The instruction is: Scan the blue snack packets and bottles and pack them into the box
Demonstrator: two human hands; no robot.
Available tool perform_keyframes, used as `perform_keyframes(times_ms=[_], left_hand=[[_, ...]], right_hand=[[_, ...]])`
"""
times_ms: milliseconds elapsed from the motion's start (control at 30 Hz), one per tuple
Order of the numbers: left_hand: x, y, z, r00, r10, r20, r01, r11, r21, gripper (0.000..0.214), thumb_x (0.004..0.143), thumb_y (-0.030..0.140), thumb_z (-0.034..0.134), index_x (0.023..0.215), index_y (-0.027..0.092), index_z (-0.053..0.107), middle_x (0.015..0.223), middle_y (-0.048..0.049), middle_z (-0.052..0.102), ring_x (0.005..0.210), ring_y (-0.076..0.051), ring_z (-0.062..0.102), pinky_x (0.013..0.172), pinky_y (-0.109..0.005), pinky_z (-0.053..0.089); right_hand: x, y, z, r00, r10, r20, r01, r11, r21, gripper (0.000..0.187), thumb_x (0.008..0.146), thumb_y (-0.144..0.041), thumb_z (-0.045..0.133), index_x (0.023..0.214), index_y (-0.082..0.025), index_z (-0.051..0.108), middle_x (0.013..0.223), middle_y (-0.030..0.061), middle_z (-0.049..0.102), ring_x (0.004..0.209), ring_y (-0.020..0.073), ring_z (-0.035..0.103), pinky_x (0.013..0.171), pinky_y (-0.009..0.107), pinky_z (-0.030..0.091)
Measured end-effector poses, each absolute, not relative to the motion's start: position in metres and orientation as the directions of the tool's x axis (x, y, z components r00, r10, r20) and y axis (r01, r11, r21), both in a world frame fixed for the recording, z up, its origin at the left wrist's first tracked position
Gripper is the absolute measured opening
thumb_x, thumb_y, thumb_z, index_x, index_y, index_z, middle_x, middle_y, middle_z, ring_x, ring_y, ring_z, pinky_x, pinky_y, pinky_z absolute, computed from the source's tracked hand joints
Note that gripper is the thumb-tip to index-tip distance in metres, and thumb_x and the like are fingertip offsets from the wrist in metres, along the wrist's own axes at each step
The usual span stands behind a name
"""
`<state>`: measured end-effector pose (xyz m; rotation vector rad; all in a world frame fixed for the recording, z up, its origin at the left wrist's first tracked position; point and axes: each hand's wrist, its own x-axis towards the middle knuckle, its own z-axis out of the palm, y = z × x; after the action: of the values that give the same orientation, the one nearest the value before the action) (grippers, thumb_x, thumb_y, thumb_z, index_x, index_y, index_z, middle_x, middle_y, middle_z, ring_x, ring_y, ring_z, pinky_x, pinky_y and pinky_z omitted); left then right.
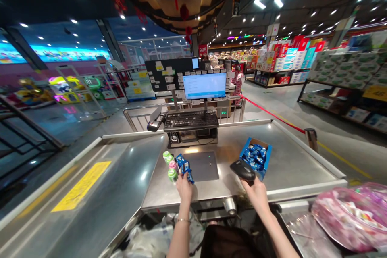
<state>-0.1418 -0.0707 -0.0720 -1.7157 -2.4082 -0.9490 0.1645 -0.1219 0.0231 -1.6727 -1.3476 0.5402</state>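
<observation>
My right hand [256, 192] is wrapped round the handle of a black handheld barcode scanner [242, 169]. The scanner's head is over the near left corner of an open blue box [268, 160] of small blue packets [255, 155]. On the other side, my left hand [184, 187] has its fingers closed at the near end of a few loose blue packets [184, 166]. Just left of these stand several small round containers, among them a green one [172, 175] and a pink one [173, 165]. The fingertips of my left hand are partly hidden.
A dark flat plate [205, 166] is set in the metal counter [163, 199]. Behind it are a keyboard [192, 120] and a lit monitor [204, 85]. A yellow label [81, 186] marks the left counter surface. Pink bagged goods [347, 213] lie at the lower right.
</observation>
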Motion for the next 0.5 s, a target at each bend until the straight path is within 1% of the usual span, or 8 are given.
perform_keyframes(times_ms=[100, 167, 267, 367, 500], left_hand=[[-0.134, -0.062, -0.066, -0.361, 0.837, 0.411, 0.872, 0.147, 0.467, 0.046, 0.074, 0.001, 0.039, 0.111, 0.015, 0.062, 0.105, -0.0124, 0.056, 0.101, -0.032, 0.051, 0.085, -0.046, 0.043], [-0.119, -0.058, -0.062, -0.321, 0.842, 0.434, 0.872, 0.084, 0.482, 0.044, 0.074, 0.002, 0.041, 0.111, 0.015, 0.061, 0.109, -0.0123, 0.056, 0.106, -0.033, 0.050, 0.089, -0.047, 0.042], [-0.081, -0.056, -0.052, -0.180, 0.877, 0.445, 0.856, -0.083, 0.510, 0.043, 0.073, 0.005, 0.049, 0.113, 0.019, 0.059, 0.114, -0.0082, 0.057, 0.111, -0.028, 0.050, 0.097, -0.043, 0.042], [-0.030, -0.057, -0.038, -0.016, 0.910, 0.415, 0.752, -0.262, 0.605, 0.044, 0.076, 0.008, 0.050, 0.118, 0.021, 0.056, 0.121, -0.0074, 0.055, 0.117, -0.025, 0.049, 0.102, -0.043, 0.039], [0.034, -0.052, -0.018, 0.157, 0.904, 0.398, 0.585, -0.410, 0.700, 0.040, 0.080, 0.011, 0.050, 0.118, 0.021, 0.055, 0.121, -0.0075, 0.057, 0.117, -0.022, 0.049, 0.104, -0.042, 0.038]], right_hand=[[0.163, -0.123, 0.021, 0.309, 0.929, 0.205, 0.545, 0.004, -0.838, 0.044, 0.075, -0.053, 0.050, 0.088, -0.014, 0.067, 0.063, 0.0078, 0.069, 0.059, 0.0251, 0.064, 0.059, 0.033, 0.048], [0.164, -0.123, 0.017, 0.295, 0.933, 0.205, 0.553, 0.009, -0.833, 0.044, 0.077, -0.052, 0.049, 0.088, -0.014, 0.067, 0.060, 0.0068, 0.067, 0.054, 0.0241, 0.062, 0.057, 0.033, 0.046], [0.167, -0.122, 0.011, 0.305, 0.927, 0.220, 0.559, 0.013, -0.829, 0.044, 0.078, -0.051, 0.049, 0.092, -0.013, 0.067, 0.064, 0.0084, 0.068, 0.058, 0.0252, 0.063, 0.058, 0.033, 0.046], [0.175, -0.118, 0.010, 0.350, 0.906, 0.240, 0.549, 0.009, -0.836, 0.043, 0.077, -0.050, 0.051, 0.091, -0.013, 0.067, 0.069, 0.0104, 0.071, 0.064, 0.0266, 0.066, 0.061, 0.033, 0.048], [0.195, -0.107, 0.019, 0.456, 0.858, 0.236, 0.467, -0.005, -0.884, 0.048, 0.076, -0.056, 0.053, 0.093, -0.014, 0.068, 0.070, 0.0095, 0.072, 0.066, 0.0269, 0.066, 0.064, 0.035, 0.049]])
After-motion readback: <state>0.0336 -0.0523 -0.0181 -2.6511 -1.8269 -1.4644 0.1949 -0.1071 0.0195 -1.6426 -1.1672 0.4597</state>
